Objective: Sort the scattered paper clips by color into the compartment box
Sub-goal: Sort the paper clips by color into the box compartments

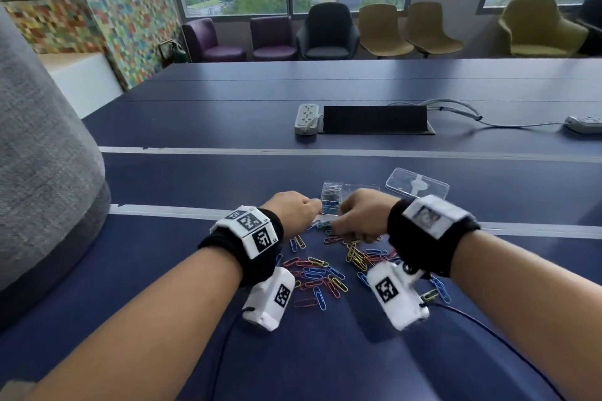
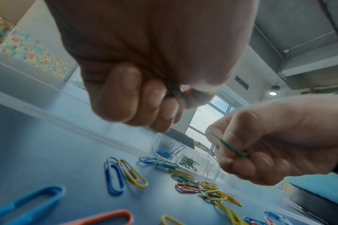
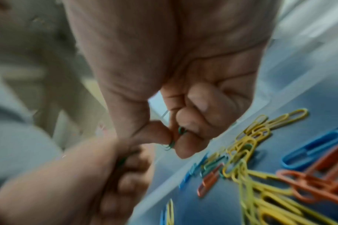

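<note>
The left hand (image 2: 145, 60), nearest the lens, has its fingers curled tight round dark green clips. The right hand (image 2: 275, 141) pinches a green paper clip (image 2: 229, 146) above the counter (image 1: 195, 179). Best to carry both over the compartment box (image 2: 183, 153), then release into its green compartment only.

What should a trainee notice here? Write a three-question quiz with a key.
1. True or false: the left hand lies flat on the table.
2. Which clip colours are already in the box? A) blue and green B) red and yellow C) yellow only
3. Fill in: the right hand pinches a ___ clip.
Key: 1 false, it is curled above it; 2 A; 3 green.
</note>
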The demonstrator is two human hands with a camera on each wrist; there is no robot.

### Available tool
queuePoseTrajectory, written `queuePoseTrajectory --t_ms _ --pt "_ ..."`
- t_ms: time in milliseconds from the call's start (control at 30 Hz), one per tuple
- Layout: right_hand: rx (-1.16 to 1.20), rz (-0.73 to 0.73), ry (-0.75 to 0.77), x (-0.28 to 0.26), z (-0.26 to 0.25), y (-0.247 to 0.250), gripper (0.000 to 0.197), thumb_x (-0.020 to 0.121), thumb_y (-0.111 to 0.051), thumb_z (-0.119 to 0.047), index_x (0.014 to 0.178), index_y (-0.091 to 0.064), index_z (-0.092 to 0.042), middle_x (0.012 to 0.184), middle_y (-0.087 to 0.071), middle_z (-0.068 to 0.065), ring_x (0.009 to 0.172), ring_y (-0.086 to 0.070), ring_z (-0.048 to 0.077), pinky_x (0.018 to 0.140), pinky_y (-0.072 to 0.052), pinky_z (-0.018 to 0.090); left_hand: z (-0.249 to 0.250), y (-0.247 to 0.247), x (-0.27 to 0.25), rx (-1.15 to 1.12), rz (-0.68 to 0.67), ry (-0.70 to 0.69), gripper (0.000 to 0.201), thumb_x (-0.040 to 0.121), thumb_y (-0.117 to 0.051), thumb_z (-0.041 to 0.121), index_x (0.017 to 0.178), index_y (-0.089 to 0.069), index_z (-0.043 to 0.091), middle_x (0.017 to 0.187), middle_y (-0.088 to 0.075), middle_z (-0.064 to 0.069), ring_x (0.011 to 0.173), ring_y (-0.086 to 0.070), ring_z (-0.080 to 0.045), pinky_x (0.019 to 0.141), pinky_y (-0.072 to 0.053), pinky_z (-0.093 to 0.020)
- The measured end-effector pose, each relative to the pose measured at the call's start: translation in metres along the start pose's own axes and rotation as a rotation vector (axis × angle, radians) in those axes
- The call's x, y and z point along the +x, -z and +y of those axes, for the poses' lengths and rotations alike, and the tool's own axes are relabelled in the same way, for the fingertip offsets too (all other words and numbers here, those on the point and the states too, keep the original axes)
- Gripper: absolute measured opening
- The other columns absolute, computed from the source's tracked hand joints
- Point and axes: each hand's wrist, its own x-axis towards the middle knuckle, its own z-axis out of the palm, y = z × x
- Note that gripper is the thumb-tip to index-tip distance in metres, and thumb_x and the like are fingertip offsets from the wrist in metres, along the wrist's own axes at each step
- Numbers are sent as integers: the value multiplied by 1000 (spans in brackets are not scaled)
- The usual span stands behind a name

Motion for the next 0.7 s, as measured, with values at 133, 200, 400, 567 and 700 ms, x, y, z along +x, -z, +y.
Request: queuePoseTrajectory --t_ms 133,200,400,567,700 --pt "536 -63 -86 3 19 16 23 85 -53 -7 64 -49 -12 55 -49 2 36 -37 5 34 -30 11 -4 0 0 18 -17 -45 40 99 -35 39 72 -45 11 70 -45 -4 50 -36 -12 48 -30 -22" --pt "664 -56 -76 3 27 21 15 88 -55 -7 73 -55 -9 56 -48 2 37 -37 4 34 -30 10 -5 -2 1 3 -27 -65 30 99 -39 37 89 -53 12 80 -51 -1 55 -41 -9 48 -31 -21" --pt "900 -70 -143 6 34 21 24 90 -37 -6 87 -61 -10 60 -47 1 48 -38 8 38 -32 12 -10 -12 10 -24 -25 -76 18 94 -52 20 101 -66 13 71 -58 5 66 -52 -8 66 -40 -22" --pt "1009 -192 -181 4 25 16 26 87 -41 -30 63 -38 -20 52 -39 -3 39 -35 10 35 -20 14 -1 -14 16 -109 -22 -27 26 88 -39 5 78 -62 15 69 -56 2 63 -49 -15 57 -38 -22" --pt "887 -120 -103 6 16 7 33 88 -61 -36 63 -46 -20 50 -34 -4 34 -28 5 33 -17 11 4 -13 20 19 -2 -18 13 89 -49 23 83 -60 18 92 -61 -5 88 -54 -21 77 -41 -26"
